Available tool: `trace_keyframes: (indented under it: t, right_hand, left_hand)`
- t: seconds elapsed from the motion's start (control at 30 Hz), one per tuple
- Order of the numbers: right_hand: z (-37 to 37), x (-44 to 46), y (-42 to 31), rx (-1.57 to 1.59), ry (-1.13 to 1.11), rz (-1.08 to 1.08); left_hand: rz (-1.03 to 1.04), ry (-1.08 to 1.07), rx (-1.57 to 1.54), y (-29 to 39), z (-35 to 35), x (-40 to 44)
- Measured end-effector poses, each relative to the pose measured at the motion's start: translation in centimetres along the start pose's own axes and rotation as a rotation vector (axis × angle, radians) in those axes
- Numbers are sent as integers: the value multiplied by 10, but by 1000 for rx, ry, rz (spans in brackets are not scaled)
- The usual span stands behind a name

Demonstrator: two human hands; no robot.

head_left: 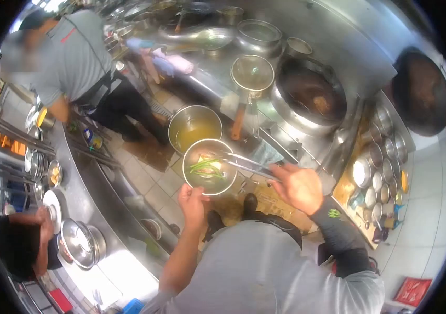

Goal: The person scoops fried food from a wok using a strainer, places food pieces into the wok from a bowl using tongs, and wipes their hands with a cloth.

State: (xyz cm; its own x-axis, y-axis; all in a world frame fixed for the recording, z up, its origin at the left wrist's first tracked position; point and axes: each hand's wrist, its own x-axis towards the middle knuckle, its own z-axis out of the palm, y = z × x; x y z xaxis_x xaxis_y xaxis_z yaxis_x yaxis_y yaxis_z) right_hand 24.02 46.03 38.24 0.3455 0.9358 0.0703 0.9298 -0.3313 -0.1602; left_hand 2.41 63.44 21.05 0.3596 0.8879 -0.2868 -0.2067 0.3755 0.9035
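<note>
My left hand (193,202) grips the near rim of a round metal bowl (210,186), holding it up in front of my body. Inside the bowl lie long green vegetable pieces (206,166) and some pale food beneath them. Closed around a pair of metal tongs (257,168), my right hand (300,187) is to the right of the bowl. The tips of the tongs reach over the bowl's right rim; whether they pinch any food I cannot tell. Just beyond the bowl is a large pot (194,119) with yellowish liquid.
A strainer with a wooden handle (237,121) rests on the stove by a dark wok (312,94). Several small metal containers (377,180) stand at the right. Stacked steel bowls (84,243) sit on the left counter. One co-worker (84,63) stands far left, another person's arms (45,225) nearer.
</note>
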Motion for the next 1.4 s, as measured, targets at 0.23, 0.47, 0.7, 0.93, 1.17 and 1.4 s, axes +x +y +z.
trace_keyframes:
  t: [0.23,0.47,0.7,0.93,1.17,1.4]
  right_hand:
    - [41,-29,-41,-15,25,-7]
    - [21,-36,-38,-2,-6,28]
    - [6,-20,-2,-49,-48,33]
    - [17,-22,31,-19,-72,-11]
    - [5,-38,90,192,101,97]
    - [-26,-39,215,135,323,380]
  left_hand:
    - [26,-28,-79,7,-18,11]
    - [38,-53,-80,-4,-20,10]
    - [62,-88,-13,-18,12,-1]
    - [67,-111,29,-25,48,0]
    - [-37,-127,-113,-48,92,15]
    - [-92,-48,-240,-41,106,8]
